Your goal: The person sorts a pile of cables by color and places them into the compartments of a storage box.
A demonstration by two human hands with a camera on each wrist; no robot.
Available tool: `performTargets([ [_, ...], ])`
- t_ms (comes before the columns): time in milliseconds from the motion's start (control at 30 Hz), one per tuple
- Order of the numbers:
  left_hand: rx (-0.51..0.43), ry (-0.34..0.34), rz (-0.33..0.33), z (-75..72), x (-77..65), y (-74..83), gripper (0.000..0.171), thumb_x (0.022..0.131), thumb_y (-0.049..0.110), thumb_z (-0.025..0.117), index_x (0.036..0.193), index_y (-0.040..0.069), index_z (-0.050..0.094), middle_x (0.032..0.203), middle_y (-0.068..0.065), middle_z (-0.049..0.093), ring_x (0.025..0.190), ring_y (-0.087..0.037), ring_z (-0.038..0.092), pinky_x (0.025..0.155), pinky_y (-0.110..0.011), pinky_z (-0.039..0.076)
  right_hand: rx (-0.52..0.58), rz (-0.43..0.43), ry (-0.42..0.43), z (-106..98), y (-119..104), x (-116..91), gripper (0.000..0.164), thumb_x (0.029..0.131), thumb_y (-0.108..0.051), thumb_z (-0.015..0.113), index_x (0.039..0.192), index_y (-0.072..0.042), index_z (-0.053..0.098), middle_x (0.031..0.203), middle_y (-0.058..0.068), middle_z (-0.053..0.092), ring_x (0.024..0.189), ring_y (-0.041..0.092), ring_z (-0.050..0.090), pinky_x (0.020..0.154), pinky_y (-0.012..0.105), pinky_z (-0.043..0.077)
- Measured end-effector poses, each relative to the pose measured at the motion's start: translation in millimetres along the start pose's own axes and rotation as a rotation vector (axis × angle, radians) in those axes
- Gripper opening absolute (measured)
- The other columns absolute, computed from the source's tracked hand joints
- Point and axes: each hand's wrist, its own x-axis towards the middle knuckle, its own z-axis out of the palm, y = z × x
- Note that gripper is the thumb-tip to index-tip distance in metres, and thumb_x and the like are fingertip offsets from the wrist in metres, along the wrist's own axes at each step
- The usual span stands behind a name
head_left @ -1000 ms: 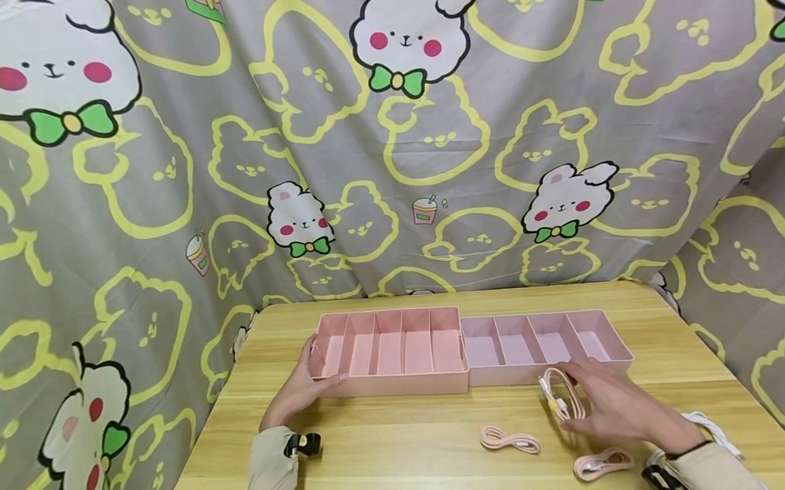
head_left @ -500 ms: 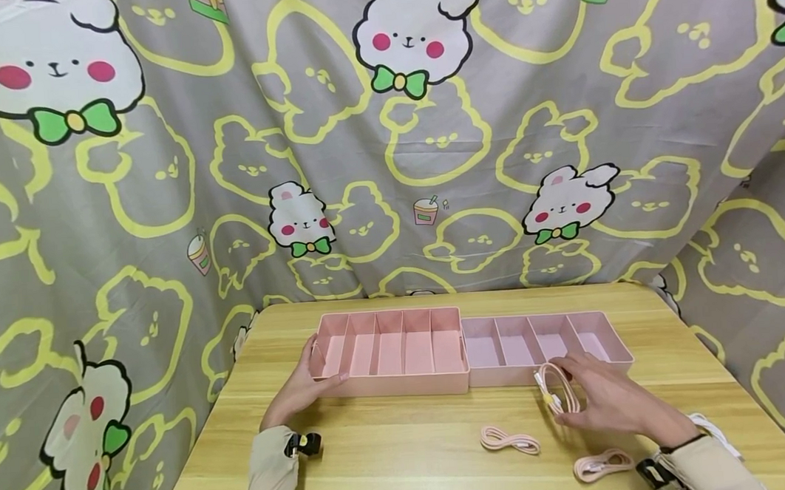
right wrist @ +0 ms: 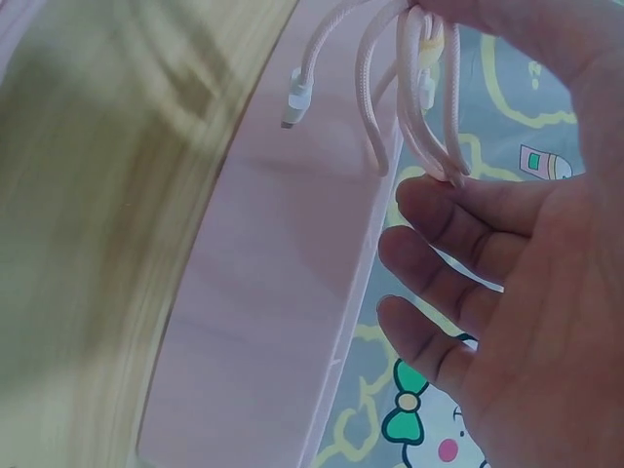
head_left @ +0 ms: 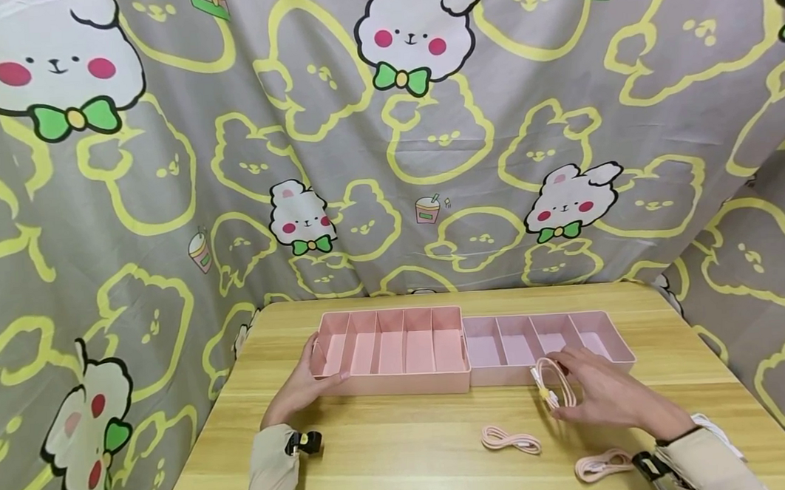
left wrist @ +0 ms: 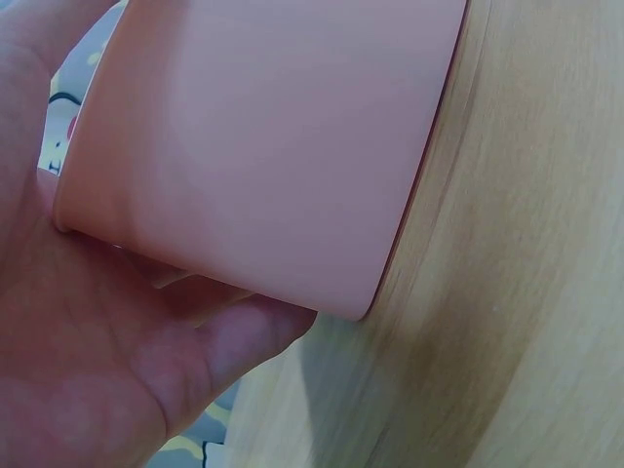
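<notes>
My left hand (head_left: 301, 389) grips the left end of a pink divided organizer box (head_left: 400, 385), its thumb along the front wall. The box's end wall (left wrist: 273, 146) fills much of the left wrist view, with fingers and thumb round it. In my right hand (head_left: 607, 395) a coiled pale pink charging cable (head_left: 545, 395) is pinched between thumb and fingers. It hangs just in front of a lilac divided organizer box (head_left: 499, 375), whose compartments look bare. White connector ends (right wrist: 299, 97) dangle from the coil in the right wrist view.
Two more coiled pink cables lie on the wooden table (head_left: 390, 452): one coil (head_left: 509, 440) in front of the boxes, another coil (head_left: 600, 466) by the right wrist. A white cable (head_left: 718, 435) is partly hidden behind the right forearm. A patterned curtain (head_left: 427, 147) hangs behind.
My right hand has moved slightly left and upward with the pink cable, toward the lilac box's front edge. The left hand stays on the pink box.
</notes>
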Motion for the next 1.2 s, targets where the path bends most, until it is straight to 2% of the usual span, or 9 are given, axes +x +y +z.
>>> performTargets([
  [267, 0.008, -0.004, 0.011, -0.8, 0.5, -1.3, 0.122, 0.084, 0.044, 0.085, 0.167, 0.017, 0.001, 0.171, -0.027, 0.012, 0.156, -0.049, 0.022, 0.124, -0.069, 0.024, 0.023, -0.007, -0.015, -7.5, -4.1, 7.7, 0.082, 0.065, -0.049, 0.093, 0.128, -0.005, 0.065, 0.112, -0.002, 0.067, 0.101, 0.014, 0.064, 0.088, 0.045, 0.056],
  [467, 0.039, -0.009, 0.023, -1.8, -1.7, 0.8, 0.123, 0.084, 0.047, 0.084, 0.168, 0.014, 0.000, 0.173, -0.024, 0.010, 0.158, -0.048, 0.018, 0.126, -0.068, 0.020, 0.038, -0.001, -0.038, -12.3, -7.9, 12.7, 0.082, 0.068, -0.048, 0.092, 0.131, -0.003, 0.063, 0.117, 0.005, 0.069, 0.105, 0.020, 0.066, 0.092, 0.049, 0.057],
  [633, 0.152, -0.003, 0.043, -2.8, -4.2, 3.8, 0.125, 0.084, 0.056, 0.080, 0.168, 0.010, 0.000, 0.173, -0.025, 0.007, 0.157, -0.050, 0.017, 0.123, -0.071, 0.023, 0.053, 0.000, -0.041, -13.0, -10.1, 16.1, 0.083, 0.071, -0.047, 0.091, 0.133, -0.001, 0.062, 0.128, 0.015, 0.068, 0.115, 0.033, 0.067, 0.098, 0.057, 0.055],
  [733, 0.236, 0.006, 0.058, -3.8, -5.2, 5.8, 0.123, 0.086, 0.060, 0.076, 0.167, 0.008, 0.001, 0.173, -0.025, 0.004, 0.157, -0.052, 0.016, 0.121, -0.072, 0.026, 0.054, 0.000, -0.036, -13.2, -11.1, 18.3, 0.083, 0.071, -0.046, 0.091, 0.134, 0.000, 0.061, 0.129, 0.017, 0.067, 0.116, 0.034, 0.066, 0.099, 0.058, 0.054],
  [967, 0.490, 0.095, 0.155, -3.0, -5.5, 12.5, 0.117, 0.090, 0.070, 0.063, 0.164, -0.004, 0.010, 0.174, -0.025, 0.002, 0.162, -0.044, -0.001, 0.129, -0.066, 0.009, 0.029, -0.012, -0.022, -11.5, -12.2, 21.1, 0.087, 0.068, -0.049, 0.091, 0.135, -0.001, 0.061, 0.120, 0.007, 0.068, 0.106, 0.022, 0.066, 0.093, 0.051, 0.056],
  [1200, 0.539, 0.108, 0.182, -1.3, -6.4, 13.8, 0.114, 0.092, 0.068, 0.060, 0.164, -0.005, 0.007, 0.174, -0.021, 0.003, 0.162, -0.043, 0.004, 0.130, -0.064, 0.010, 0.046, 0.002, -0.040, -11.5, -13.8, 23.2, 0.089, 0.071, -0.052, 0.090, 0.138, -0.002, 0.060, 0.124, 0.010, 0.068, 0.113, 0.028, 0.066, 0.096, 0.054, 0.056],
])
